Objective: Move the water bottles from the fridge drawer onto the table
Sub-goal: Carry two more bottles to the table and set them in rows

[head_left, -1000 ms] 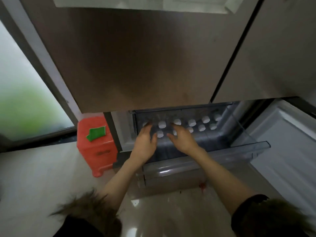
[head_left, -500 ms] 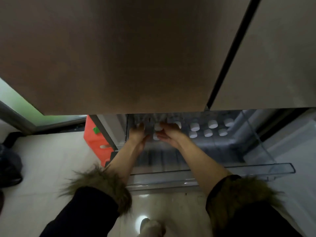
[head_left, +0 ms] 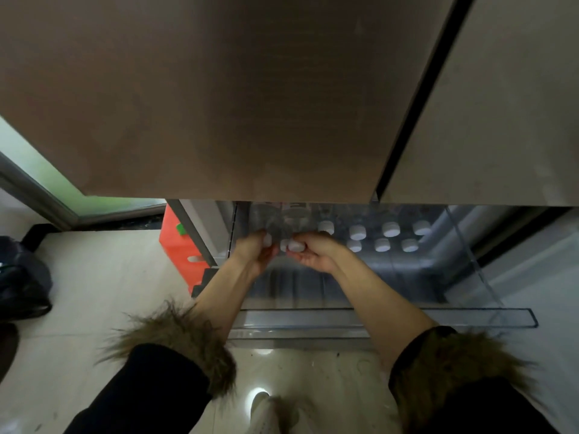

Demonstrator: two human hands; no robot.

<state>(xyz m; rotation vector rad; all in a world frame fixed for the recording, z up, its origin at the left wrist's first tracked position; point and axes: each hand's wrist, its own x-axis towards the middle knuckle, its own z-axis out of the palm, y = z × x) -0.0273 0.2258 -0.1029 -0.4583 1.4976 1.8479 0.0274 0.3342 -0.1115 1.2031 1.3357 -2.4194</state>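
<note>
A clear fridge drawer (head_left: 388, 319) stands pulled out below the brown fridge doors. Several water bottles with white caps (head_left: 358, 232) stand upright along its back half. My left hand (head_left: 255, 255) is curled around the neck of a bottle at the drawer's back left; its white cap (head_left: 267, 240) shows at my fingers. Beside it, my right hand (head_left: 313, 253) grips the neck of another bottle, whose cap (head_left: 296, 245) pokes out above my thumb. The bottles' bodies are mostly hidden by my hands and the door edge.
The fridge doors (head_left: 219, 98) overhang the back of the drawer. An orange stool (head_left: 178, 249) stands left of the fridge, a dark bag (head_left: 22, 286) on the tiled floor at far left. The open lower door (head_left: 539, 277) lies to the right.
My head has moved closer and tilted down. Both hands went from flat above the caps to closed around two bottle necks at the drawer's back left.
</note>
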